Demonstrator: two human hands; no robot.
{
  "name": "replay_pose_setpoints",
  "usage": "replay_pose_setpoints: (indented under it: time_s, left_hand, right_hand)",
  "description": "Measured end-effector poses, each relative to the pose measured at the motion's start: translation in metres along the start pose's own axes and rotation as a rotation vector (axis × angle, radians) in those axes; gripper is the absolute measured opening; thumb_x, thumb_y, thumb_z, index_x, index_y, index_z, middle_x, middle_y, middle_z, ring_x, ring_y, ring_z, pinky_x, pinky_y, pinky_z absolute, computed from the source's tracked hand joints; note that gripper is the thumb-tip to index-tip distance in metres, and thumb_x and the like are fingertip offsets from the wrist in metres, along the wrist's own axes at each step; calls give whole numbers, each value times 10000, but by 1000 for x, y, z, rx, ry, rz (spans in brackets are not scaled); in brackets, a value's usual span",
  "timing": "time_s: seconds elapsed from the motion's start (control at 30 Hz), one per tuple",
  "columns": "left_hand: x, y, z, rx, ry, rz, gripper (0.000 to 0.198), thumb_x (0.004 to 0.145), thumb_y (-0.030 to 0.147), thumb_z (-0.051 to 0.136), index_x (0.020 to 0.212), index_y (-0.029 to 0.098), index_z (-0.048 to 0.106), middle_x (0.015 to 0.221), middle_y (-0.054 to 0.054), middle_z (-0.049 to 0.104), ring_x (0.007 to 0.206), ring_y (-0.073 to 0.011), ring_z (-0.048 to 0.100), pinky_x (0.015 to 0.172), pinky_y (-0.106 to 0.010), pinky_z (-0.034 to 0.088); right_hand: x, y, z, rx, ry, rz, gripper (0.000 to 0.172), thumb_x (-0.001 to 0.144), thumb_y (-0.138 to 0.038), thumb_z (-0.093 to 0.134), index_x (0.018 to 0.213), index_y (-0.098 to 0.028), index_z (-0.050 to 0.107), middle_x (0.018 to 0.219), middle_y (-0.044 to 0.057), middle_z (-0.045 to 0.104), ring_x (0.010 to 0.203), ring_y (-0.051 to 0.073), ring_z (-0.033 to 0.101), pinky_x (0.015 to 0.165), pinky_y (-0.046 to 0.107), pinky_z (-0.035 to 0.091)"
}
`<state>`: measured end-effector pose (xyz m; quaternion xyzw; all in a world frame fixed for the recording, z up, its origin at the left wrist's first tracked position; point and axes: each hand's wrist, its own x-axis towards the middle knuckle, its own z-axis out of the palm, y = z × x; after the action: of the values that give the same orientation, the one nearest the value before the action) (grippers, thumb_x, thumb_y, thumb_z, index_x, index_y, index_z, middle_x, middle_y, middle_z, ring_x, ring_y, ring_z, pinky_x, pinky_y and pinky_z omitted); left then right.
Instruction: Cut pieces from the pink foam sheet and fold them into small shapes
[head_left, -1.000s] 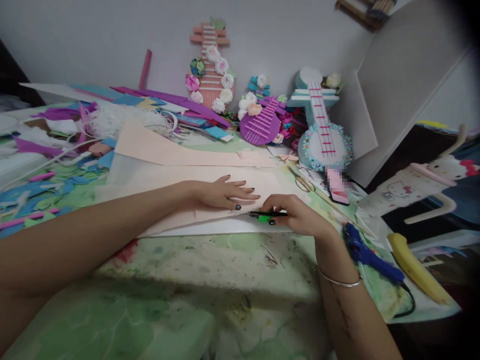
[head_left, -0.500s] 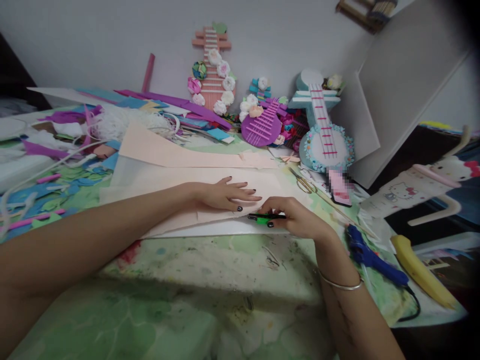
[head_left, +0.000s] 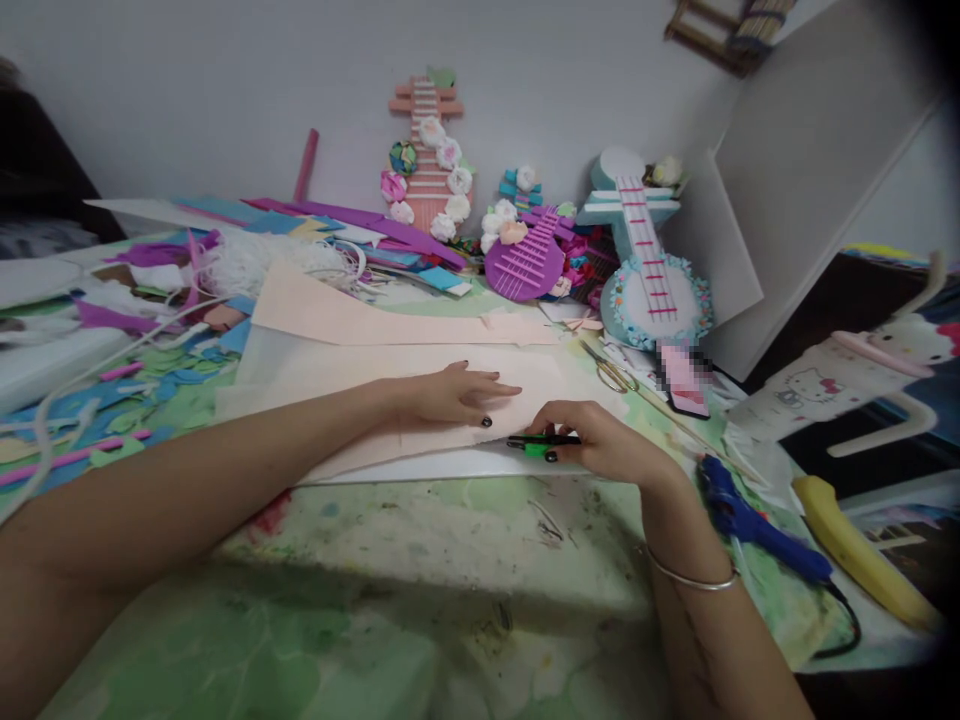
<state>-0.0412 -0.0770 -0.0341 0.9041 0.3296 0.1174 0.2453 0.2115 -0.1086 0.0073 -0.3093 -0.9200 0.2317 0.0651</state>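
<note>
A sheet of pale peach paper (head_left: 352,365) lies over a white board (head_left: 450,466), whose edge shows along the front. My left hand (head_left: 454,393) rests flat on the paper, fingers spread, with nothing in its grasp. Close to its thumb, my right hand (head_left: 589,437) is closed around a green-and-black utility knife (head_left: 534,443). The knife points left and lies low at the paper's front edge. Whether its blade touches the paper cannot be made out. Behind my hands is a curved peach strip (head_left: 345,322).
Brass-handled scissors (head_left: 616,376), a wooden stick (head_left: 686,425), a blue glue gun (head_left: 757,520) and a banana (head_left: 862,550) lie to the right. A tumbler (head_left: 810,385) stands beyond. Paper scraps (head_left: 169,365) crowd the left; decorated instrument models, including a purple one (head_left: 525,265), line the back wall.
The whole view has shifted slightly. My right hand has edged a little to the right with the knife, away from my left hand, which stays flat on the paper.
</note>
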Motion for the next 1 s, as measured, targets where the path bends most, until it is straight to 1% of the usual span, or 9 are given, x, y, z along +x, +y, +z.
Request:
replay_pose_setpoints:
  time_s: [0.07, 0.13, 0.2, 0.3, 0.4, 0.53, 0.7, 0.9, 1.0]
  left_hand:
    - [1, -1, 2, -81, 119, 7, 566, 801, 246, 598, 1352, 296, 475, 1379, -36, 507, 1345, -244, 370, 1119, -454, 217]
    - [3, -2, 3, -165, 234, 17, 468, 769, 200, 617, 1235, 243, 603, 1235, -49, 631, 1196, -214, 541, 1039, -363, 373]
    - [5, -2, 5, -236, 327, 10, 408, 736, 169, 633, 1142, 193, 667, 1064, -61, 713, 1029, -195, 641, 946, -319, 460]
    - [9, -3, 7, -340, 397, -41, 399, 693, 128, 632, 1088, 136, 687, 854, -63, 746, 826, -182, 691, 832, -314, 525]
    - [12, -6, 9, -400, 428, -84, 373, 672, 110, 628, 1038, 116, 698, 784, -60, 739, 730, -168, 688, 735, -292, 546]
    - [17, -9, 3, -346, 487, -114, 354, 655, 89, 629, 998, 128, 708, 876, -79, 737, 808, -176, 680, 680, -257, 528]
    - [26, -10, -14, -299, 491, -151, 397, 603, 104, 691, 999, 126, 705, 948, -96, 724, 870, -209, 682, 639, -243, 508]
    - [31, -15, -28, -371, 557, -127, 435, 578, 142, 727, 1011, 123, 697, 1192, -144, 638, 877, -224, 681, 663, -280, 521]
    - [38, -22, -33, -394, 615, -123, 447, 547, 174, 774, 984, 115, 704, 1222, -165, 617, 884, -233, 676, 713, -314, 531]
  right_hand:
    - [-2, 1, -2, -9, 10, 12, 306, 714, -59, 554, 991, -163, 632, 950, 58, 661, 846, 186, 579, 759, 304, 436]
    - [-3, 1, -3, -14, 16, 15, 299, 701, -52, 552, 967, -162, 634, 928, 51, 663, 820, 176, 575, 740, 292, 435]
    - [-3, 2, -3, -12, 11, 11, 297, 689, -46, 551, 948, -162, 636, 904, 44, 663, 798, 169, 572, 720, 281, 433]
    - [-2, 2, -3, 7, 4, 6, 300, 671, -36, 552, 930, -161, 638, 881, 40, 659, 773, 162, 570, 695, 265, 432]
    - [-2, 1, -2, 28, 1, 2, 319, 650, -15, 541, 913, -165, 639, 867, 33, 658, 751, 152, 565, 679, 252, 431]
    - [-2, 0, -2, 16, 1, 0, 331, 632, 2, 533, 899, -160, 641, 847, 25, 650, 739, 146, 555, 667, 239, 419]
    - [-2, 0, -2, 26, -4, 2, 312, 631, 3, 526, 880, -149, 639, 831, 25, 641, 725, 137, 543, 651, 228, 409]
    - [-2, 1, -1, 27, -8, 0, 319, 614, 5, 525, 862, -153, 646, 818, 21, 647, 701, 131, 543, 635, 224, 406]
    - [-3, 0, -2, 20, -4, 6, 330, 618, 0, 521, 876, -161, 648, 828, 24, 649, 714, 137, 549, 641, 228, 411]
